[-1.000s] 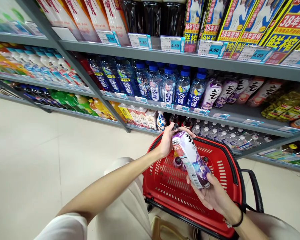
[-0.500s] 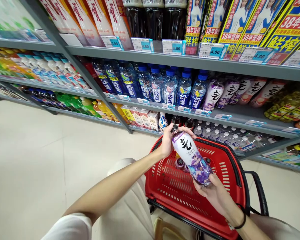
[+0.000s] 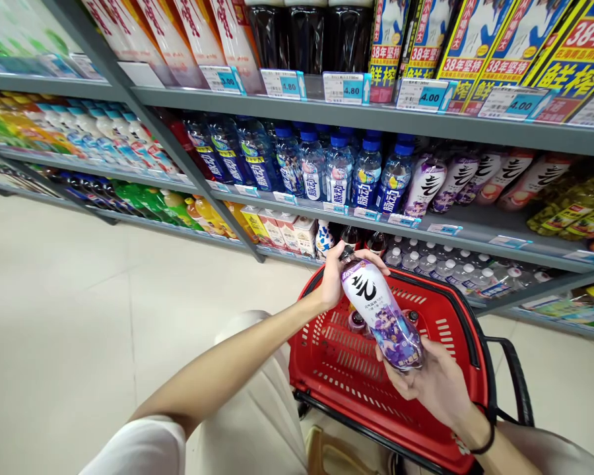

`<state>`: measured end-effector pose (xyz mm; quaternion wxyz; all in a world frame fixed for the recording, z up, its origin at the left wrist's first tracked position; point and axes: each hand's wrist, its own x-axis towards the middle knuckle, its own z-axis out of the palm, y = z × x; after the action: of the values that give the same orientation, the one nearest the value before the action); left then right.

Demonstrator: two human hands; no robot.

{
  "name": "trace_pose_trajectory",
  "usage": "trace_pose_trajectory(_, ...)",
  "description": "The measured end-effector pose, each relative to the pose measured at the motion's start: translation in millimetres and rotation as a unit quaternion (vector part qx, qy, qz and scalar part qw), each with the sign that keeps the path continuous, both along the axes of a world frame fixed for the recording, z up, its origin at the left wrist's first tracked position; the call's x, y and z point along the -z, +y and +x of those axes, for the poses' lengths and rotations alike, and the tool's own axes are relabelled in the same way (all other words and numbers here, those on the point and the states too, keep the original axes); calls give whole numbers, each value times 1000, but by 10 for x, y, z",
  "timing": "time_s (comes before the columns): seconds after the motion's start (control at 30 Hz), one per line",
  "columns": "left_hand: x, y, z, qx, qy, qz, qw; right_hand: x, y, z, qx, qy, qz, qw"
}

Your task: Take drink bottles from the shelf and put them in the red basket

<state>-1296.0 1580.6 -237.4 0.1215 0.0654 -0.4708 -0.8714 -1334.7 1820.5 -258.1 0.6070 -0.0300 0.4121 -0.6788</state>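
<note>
A purple-and-white labelled drink bottle [image 3: 379, 310] lies tilted between my hands, its dark cap up and to the left. My left hand [image 3: 337, 274] is closed around the neck just below the cap. At the other end, my right hand [image 3: 433, 379] grips the bottle's base, with the fingers curled under it. Beneath the bottle stands a red shopping basket [image 3: 327, 382] with slotted walls. A few bottles with dark caps [image 3: 357, 321] lie inside it, partly hidden behind the held bottle.
Ahead, the grey shelf [image 3: 297, 105] holds blue-capped drinks [image 3: 337, 171] and similar purple-labelled bottles [image 3: 428, 185]. Small clear bottles [image 3: 443, 267] fill the bottom level. The basket's black handle [image 3: 515, 382] juts out at the right. Pale floor tiles [image 3: 54, 316] stretch left.
The bottle has turned slightly about its length, so its label faces more to the left. My right hand's fingers have shifted around the base, while the left keeps its hold.
</note>
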Motion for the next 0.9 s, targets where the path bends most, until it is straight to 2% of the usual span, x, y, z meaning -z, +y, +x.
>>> trace_pose_trajectory(0.23, 15, -15, -4, -1, 15, -14, 1000, 86, 72, 66, 83, 75, 74, 991)
trace_pose_trajectory(0.33, 18, -14, -4, -1, 10, -22, 1000, 120, 81, 85, 90, 86, 65, 990)
trace_pose_trajectory(0.43, 14, -13, -8, -2, 1, -25, 1000, 129, 62, 75, 52, 86, 34, 994)
trace_pose_trajectory(0.53, 17, -16, -12, -2, -7, -13, 1000, 128, 49, 36, -72, 55, -14, 996)
trace_pose_trajectory(0.6, 20, -19, -11, -1, -11, -3, 1000, 117, 50, 4, -110, 35, -32, 993)
trace_pose_trajectory(0.73, 13, -26, -3, 6, -5, -8, 1000, 73, 55, -32, -48, 17, -24, 998)
trace_pose_trajectory(0.9, 6, -34, -1, 3, -2, -13, 1000, 84, 45, -7, -21, 43, -12, 999)
